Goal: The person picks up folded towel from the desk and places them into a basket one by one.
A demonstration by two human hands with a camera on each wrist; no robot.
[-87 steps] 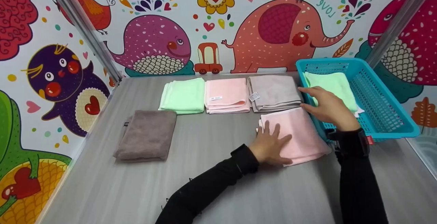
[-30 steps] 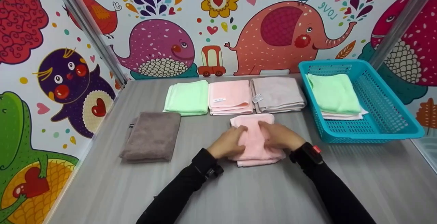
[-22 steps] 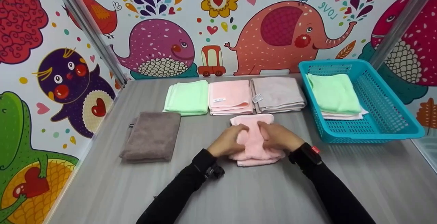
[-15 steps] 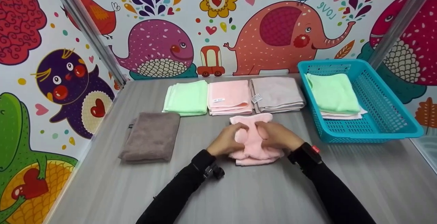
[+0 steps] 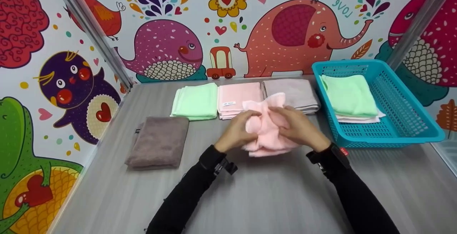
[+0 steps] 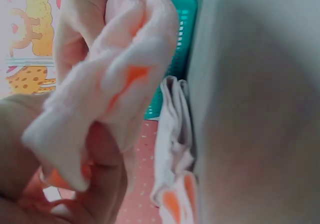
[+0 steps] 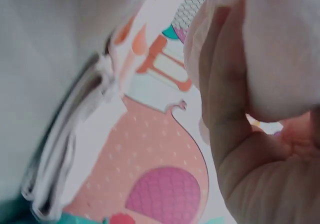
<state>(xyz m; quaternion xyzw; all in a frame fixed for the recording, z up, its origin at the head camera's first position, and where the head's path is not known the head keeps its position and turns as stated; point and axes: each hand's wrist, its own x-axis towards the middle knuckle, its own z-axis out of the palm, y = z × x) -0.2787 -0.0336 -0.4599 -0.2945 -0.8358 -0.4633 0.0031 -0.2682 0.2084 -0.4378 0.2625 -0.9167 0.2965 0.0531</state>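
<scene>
Pink towel [image 5: 267,134] has risen toward frame centre, gripped by left hand [image 5: 236,132] and right hand [image 5: 301,128]; it appears off the table [image 5: 278,205], therefore free to carry.

Mirrored "LOVE" [image 5: 342,8] — on back wall [image 5: 199,11]

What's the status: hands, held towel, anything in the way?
Left hand and right hand gripping pink towel. Bunched, off the table. Grey towel, folded pink towel behind; neither seems in the way.
</scene>
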